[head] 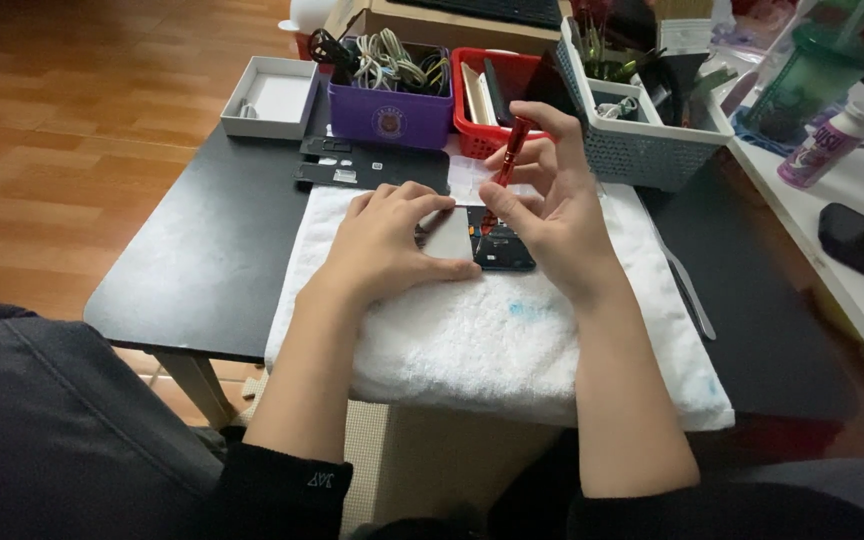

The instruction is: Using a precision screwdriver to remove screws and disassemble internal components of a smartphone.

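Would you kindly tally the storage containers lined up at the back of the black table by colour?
White box: 1
Purple basket: 1
Red basket: 1
Grey basket: 1
Total: 4
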